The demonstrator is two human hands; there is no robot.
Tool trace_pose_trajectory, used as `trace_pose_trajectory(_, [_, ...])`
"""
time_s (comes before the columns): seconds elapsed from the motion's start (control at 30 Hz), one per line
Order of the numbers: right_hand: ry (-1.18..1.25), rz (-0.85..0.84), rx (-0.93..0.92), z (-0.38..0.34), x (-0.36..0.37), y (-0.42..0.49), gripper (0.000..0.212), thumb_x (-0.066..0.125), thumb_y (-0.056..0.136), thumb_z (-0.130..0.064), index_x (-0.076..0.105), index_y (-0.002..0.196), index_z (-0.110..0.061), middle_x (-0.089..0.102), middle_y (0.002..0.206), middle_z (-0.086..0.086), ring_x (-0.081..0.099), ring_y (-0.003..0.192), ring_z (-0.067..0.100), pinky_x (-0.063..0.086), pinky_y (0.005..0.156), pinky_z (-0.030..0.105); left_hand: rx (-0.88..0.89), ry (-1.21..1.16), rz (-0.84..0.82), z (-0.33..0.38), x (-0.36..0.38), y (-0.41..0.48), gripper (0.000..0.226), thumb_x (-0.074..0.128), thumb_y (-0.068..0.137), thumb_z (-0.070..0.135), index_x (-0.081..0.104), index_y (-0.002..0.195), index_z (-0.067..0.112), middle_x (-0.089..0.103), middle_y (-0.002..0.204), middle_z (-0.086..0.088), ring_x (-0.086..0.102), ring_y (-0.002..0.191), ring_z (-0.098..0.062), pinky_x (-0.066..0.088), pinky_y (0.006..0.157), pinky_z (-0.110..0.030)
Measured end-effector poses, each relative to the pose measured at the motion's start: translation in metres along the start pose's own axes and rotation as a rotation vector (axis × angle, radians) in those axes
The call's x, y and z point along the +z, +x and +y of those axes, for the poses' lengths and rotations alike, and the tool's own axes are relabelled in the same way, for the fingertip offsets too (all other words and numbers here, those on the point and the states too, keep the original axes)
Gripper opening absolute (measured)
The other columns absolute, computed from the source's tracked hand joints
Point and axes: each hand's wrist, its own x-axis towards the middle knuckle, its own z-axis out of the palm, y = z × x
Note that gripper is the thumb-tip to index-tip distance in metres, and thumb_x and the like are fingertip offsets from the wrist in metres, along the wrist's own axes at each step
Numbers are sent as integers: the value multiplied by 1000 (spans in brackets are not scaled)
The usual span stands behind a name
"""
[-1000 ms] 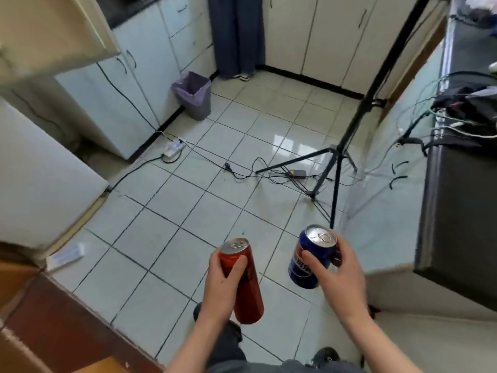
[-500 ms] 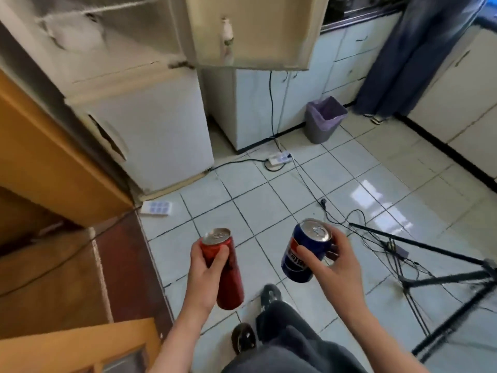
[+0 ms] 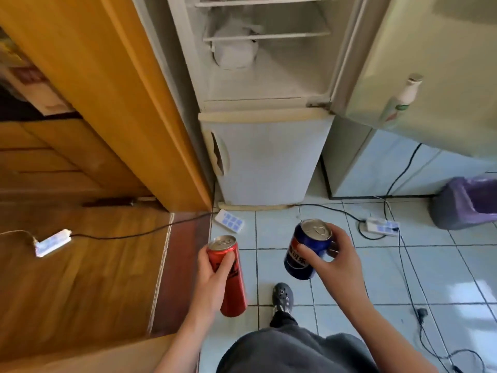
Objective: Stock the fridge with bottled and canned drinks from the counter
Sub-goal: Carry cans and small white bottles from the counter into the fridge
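Before the open fridge (image 3: pixel 282 84): your left hand (image 3: pixel 212 275) curls round the red can (image 3: pixel 234 297), your right hand (image 3: pixel 338 262) round the blue can (image 3: pixel 297 265), tops up, short of the shelf (image 3: pixel 266 36). Advice: seat each upright on bare shelf, beside the bag (image 3: pixel 234 52).

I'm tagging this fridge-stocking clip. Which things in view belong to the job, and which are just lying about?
Job: red can in the left hand; blue can in the right hand; fridge, upper door open.
Lying about: purple bin; power strip on the tiles; white-and-blue tray by the fridge.
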Motion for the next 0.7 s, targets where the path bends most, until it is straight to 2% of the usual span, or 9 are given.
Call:
trace_pose_trajectory(0.07, [18,0,-18,-10,1,42,55,77,58,-51,49,106,-48,60,98,-33,57,94,-10,45,75,16,2,-2,-8,21,13,36,39,58,74,51,47,110,42,59,113,10,59,102,-8,47,80,-25])
trace_pose_trajectory(0.2, [14,-12,-56,-27,3,120,58,78,58,-49,50,109,-43,61,98,-28,58,93,-5,47,77,20,59,-42,14,55,41,100,49,59,71,54,47,116,40,57,119,8,57,107,-8,47,90,-31])
trace_pose_trajectory(0.27, [-8,-25,-63,-36,6,149,59,79,60,-46,48,110,-42,59,100,-27,56,95,-4,46,77,21,62,-75,20,66,50,120,55,58,72,53,44,123,39,56,121,11,57,106,-8,48,83,-25])
trace_pose_trajectory(0.4, [-19,-11,-90,-53,20,198,52,80,60,-47,47,98,-59,61,95,-30,56,91,-10,44,74,17,79,-143,46,88,61,160,47,60,74,44,49,119,35,61,113,11,63,93,5,49,64,-7])
trace_pose_trajectory(0.5, [-29,-2,-133,-69,36,236,52,76,57,-51,45,95,-66,56,100,-40,53,93,-14,40,71,14,103,-185,18,110,67,197,43,61,74,39,51,115,33,69,97,15,66,83,5,49,59,-7])
trace_pose_trajectory(0.57, [-17,12,-144,-78,48,264,53,78,57,-49,48,99,-61,57,102,-36,54,95,-11,39,72,13,128,-193,-6,125,70,227,47,61,74,40,49,119,33,69,99,15,67,85,1,52,65,-12])
trace_pose_trajectory(0.63, [-10,41,-170,-89,57,293,55,80,58,-46,50,103,-56,59,104,-31,55,97,-8,40,75,14,170,-173,-18,147,73,262,54,63,72,47,48,123,35,64,114,9,64,99,-3,51,81,-21])
trace_pose_trajectory(0.7, [-1,71,-199,-107,66,326,56,80,58,-45,50,104,-54,59,105,-30,55,98,-6,41,76,14,225,-152,-42,174,75,298,53,68,75,50,49,122,35,62,116,7,62,101,-2,48,82,-20])
